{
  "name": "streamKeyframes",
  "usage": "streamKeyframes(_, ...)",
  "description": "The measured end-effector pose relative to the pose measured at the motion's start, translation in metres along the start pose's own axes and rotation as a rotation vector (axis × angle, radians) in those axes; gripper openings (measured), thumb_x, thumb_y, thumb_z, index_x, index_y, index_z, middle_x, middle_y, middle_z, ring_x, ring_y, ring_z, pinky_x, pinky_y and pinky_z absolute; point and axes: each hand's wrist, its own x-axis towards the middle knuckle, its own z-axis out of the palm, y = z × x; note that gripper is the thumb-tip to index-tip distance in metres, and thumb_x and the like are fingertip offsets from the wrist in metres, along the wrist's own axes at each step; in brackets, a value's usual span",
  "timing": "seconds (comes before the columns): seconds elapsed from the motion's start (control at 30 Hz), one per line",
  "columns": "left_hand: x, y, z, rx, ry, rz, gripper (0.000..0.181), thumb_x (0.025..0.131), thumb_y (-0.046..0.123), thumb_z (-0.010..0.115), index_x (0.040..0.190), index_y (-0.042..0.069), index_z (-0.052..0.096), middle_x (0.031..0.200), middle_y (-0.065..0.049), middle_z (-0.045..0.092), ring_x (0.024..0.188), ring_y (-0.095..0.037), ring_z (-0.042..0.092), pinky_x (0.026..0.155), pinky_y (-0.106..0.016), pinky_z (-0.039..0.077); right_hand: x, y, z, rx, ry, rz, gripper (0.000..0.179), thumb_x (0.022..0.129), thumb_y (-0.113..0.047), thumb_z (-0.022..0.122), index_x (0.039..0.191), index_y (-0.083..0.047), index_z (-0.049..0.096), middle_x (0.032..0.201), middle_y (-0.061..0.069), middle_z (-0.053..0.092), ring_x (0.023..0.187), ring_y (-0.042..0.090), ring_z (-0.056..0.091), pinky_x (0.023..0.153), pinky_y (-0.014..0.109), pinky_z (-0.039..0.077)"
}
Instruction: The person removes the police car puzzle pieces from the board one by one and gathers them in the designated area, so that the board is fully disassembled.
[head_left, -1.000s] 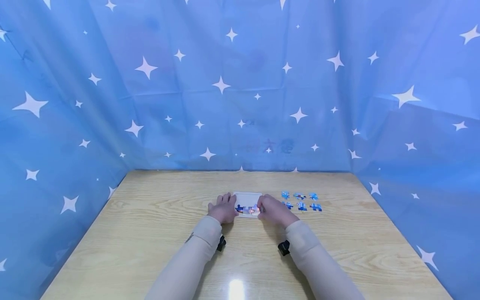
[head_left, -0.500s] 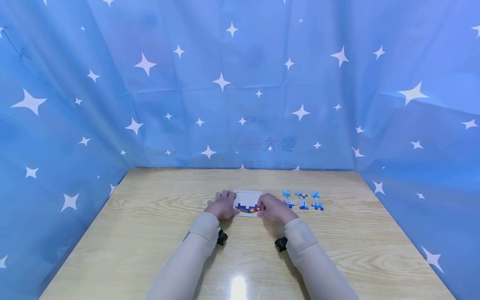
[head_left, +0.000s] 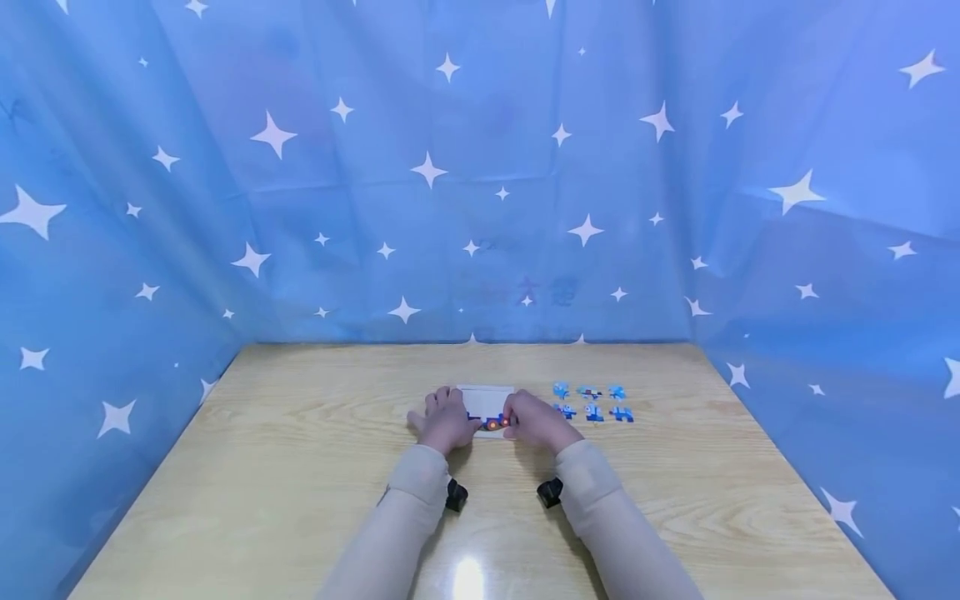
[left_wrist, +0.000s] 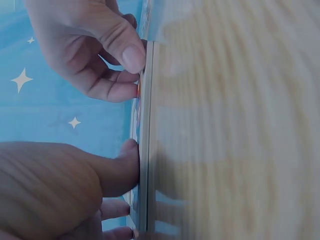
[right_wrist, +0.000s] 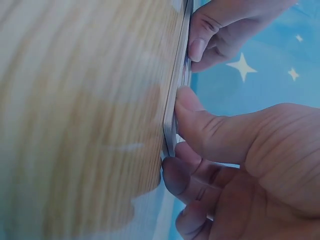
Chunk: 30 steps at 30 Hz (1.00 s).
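Observation:
A small white puzzle tray (head_left: 483, 401) lies on the table, with a row of dark blue and orange puzzle pieces (head_left: 492, 425) along its near side. My left hand (head_left: 444, 423) rests at the tray's left side, fingers spread, its thumb (left_wrist: 127, 160) reaching in over the near edge. At the right near corner, my right hand (head_left: 540, 422) has curled fingers, and thumb and forefinger pinch at the end piece of the row. That piece is mostly hidden by the fingers. The right thumb (right_wrist: 192, 107) lies along the tray's near edge.
Several loose blue puzzle pieces (head_left: 593, 412) lie in two rows just right of my right hand. A wooden table (head_left: 315, 483) bears everything, and a blue curtain (head_left: 360, 192) with white stars encloses its back and sides.
My left thumb has shifted rightward, further over the tray's near edge. The right hand keeps its place at the right corner, and the loose pieces lie as before. The head view shifts slightly.

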Motion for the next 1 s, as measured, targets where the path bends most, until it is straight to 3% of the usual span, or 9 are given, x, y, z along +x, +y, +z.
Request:
streamKeyframes(0.23,-0.002,0.001,0.003,0.037,-0.001,0.012,0.07,0.098,0.042,0.065,0.152,0.004,0.041,0.156,-0.018,0.033,0.143,-0.037,0.027,0.109,-0.075,0.009,0.001,0.001,0.003,0.044,0.007,0.003,0.015,0.089,-0.004,0.077,0.093,-0.002,0.063,0.089,0.006,0.055,0.074,0.017,0.05,0.069,0.035,0.046)
streamKeyframes(0.63,-0.004,-0.005,0.0,0.013,0.002,0.0,0.078,0.098,0.047,0.064,0.153,0.0,0.036,0.155,-0.018,0.035,0.141,-0.036,0.031,0.108,-0.074,0.011,0.006,0.009,-0.001,0.084,-0.024,-0.037,0.011,0.091,-0.007,0.076,0.097,-0.004,0.067,0.092,0.003,0.059,0.079,0.015,0.057,0.073,0.036,0.051)
streamKeyframes(1.0,-0.003,-0.006,0.001,0.016,-0.01,0.004,0.081,0.098,0.048,0.063,0.155,-0.001,0.032,0.155,-0.018,0.035,0.14,-0.036,0.031,0.107,-0.072,0.014,0.005,0.012,-0.001,0.066,-0.026,-0.066,0.009,0.095,-0.008,0.072,0.099,-0.004,0.066,0.094,0.003,0.057,0.08,0.015,0.054,0.073,0.034,0.049)
